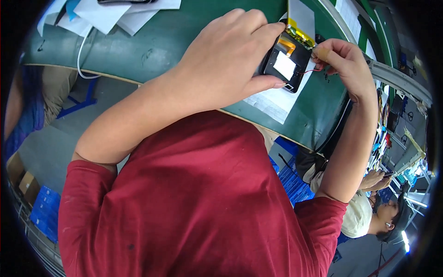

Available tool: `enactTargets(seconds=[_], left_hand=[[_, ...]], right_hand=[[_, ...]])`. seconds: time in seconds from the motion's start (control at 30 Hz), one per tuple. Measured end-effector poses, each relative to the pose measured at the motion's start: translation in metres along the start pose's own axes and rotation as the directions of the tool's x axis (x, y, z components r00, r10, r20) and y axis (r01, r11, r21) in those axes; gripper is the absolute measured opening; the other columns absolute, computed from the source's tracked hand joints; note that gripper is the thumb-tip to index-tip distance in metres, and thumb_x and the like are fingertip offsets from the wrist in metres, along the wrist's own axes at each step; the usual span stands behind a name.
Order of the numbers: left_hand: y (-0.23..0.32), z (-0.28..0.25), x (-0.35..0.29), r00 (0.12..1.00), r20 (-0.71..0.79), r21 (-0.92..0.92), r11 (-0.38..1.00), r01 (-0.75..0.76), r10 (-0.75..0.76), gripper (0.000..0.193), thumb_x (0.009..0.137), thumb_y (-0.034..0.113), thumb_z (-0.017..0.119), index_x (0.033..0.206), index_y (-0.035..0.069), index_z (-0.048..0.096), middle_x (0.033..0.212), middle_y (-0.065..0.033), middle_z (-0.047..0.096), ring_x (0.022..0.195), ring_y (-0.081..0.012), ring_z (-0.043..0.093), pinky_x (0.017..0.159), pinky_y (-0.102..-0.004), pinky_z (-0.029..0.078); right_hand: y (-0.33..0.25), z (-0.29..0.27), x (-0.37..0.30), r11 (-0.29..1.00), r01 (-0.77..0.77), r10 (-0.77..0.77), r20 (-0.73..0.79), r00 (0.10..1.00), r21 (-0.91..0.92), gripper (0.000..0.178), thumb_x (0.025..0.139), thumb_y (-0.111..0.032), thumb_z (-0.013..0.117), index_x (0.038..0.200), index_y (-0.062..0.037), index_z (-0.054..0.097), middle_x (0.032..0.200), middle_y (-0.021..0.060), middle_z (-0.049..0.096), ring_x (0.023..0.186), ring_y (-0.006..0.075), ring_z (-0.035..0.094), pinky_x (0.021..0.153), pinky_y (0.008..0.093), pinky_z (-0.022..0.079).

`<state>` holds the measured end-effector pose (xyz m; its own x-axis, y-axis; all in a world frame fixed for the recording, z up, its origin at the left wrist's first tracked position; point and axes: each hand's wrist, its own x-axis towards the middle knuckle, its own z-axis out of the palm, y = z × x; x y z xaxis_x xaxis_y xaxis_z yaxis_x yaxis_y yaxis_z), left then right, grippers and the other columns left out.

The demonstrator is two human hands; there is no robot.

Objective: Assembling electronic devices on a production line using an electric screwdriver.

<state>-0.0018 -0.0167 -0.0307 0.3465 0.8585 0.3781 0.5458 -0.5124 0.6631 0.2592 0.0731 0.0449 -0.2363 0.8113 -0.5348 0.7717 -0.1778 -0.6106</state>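
Note:
An opened black electronic device [300, 60] lies on white paper [273, 105] on the green bench, a white rectangle and an orange flex strip showing inside it. Along its far end runs a circuit board with yellow tape [300, 37], and beyond that is a flat grey panel [302, 16]. My left hand [233, 53] grips the device from the left, thumb at the near edge and fingers at the far end. At the right edge my right hand [339, 57] is closed in a pinch, with a tan strip round one finger. A thin red wire [310, 71] leads from the device into those fingers; their tips are partly hidden.
Loose white sheets [104, 14] and a white cable [82, 55] lie at the bench's far left. A metal rail [397, 79] runs along the right. Another person [369, 214] is at the lower right; someone's legs [57, 87] show at left. Blue crates [46, 212] stand below.

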Motion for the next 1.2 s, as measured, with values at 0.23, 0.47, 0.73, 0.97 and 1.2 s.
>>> enactTargets(seconds=[0.23,0.47,0.73,0.97,1.2], left_hand=[[0.005,-0.019,0.002,0.997,0.072,-0.078,0.997,-0.002,0.007,0.069,0.085,0.031,0.080,0.132,-0.010,0.052,0.103,-0.0178,0.052,0.095,-0.0322,0.054,0.082,-0.0390,0.046],[0.002,-0.015,-0.001,0.998,0.030,-0.095,0.994,-0.048,0.051,0.069,0.084,0.031,0.080,0.130,-0.012,0.053,0.103,-0.0179,0.051,0.096,-0.0318,0.052,0.082,-0.0388,0.046],[-0.001,-0.013,-0.001,0.998,0.003,-0.098,0.993,-0.062,0.062,0.066,0.082,0.030,0.081,0.126,-0.013,0.057,0.100,-0.0167,0.052,0.094,-0.0298,0.053,0.081,-0.0374,0.046],[0.000,-0.015,0.002,0.997,0.055,-0.091,0.995,-0.040,0.045,0.065,0.083,0.031,0.082,0.125,-0.012,0.057,0.100,-0.0165,0.052,0.094,-0.0288,0.052,0.080,-0.0369,0.046],[0.001,-0.016,0.003,0.996,0.084,-0.107,0.994,-0.034,0.043,0.065,0.084,0.031,0.081,0.126,-0.011,0.055,0.100,-0.0165,0.051,0.092,-0.0288,0.052,0.079,-0.0371,0.046]], right_hand=[[-0.012,-0.002,0.008,0.993,0.007,-0.005,0.012,1.000,-0.121,0.018,0.093,-0.024,0.068,0.089,-0.0074,0.073,0.081,-0.0016,0.071,0.074,0.0053,0.064,0.064,0.0207,0.044],[-0.019,-0.004,0.008,0.973,-0.022,0.022,-0.001,1.000,-0.230,0.019,0.091,-0.028,0.069,0.084,-0.0104,0.073,0.081,-0.0019,0.072,0.076,0.0058,0.066,0.065,0.0226,0.045],[-0.006,-0.014,0.013,0.986,-0.051,0.052,0.002,0.999,-0.160,0.019,0.091,-0.031,0.070,0.098,-0.0157,0.077,0.088,-0.0009,0.076,0.086,0.0078,0.072,0.073,0.0219,0.049],[-0.010,-0.017,0.016,0.976,-0.044,0.061,0.072,0.996,-0.212,0.020,0.092,-0.033,0.071,0.102,-0.0162,0.076,0.090,-0.0016,0.076,0.083,0.0054,0.070,0.071,0.0196,0.050],[-0.014,-0.021,0.013,0.973,-0.016,0.040,0.101,0.994,-0.231,0.021,0.093,-0.033,0.075,0.102,-0.0143,0.076,0.091,-0.0015,0.076,0.082,0.0058,0.070,0.069,0.0197,0.050]])
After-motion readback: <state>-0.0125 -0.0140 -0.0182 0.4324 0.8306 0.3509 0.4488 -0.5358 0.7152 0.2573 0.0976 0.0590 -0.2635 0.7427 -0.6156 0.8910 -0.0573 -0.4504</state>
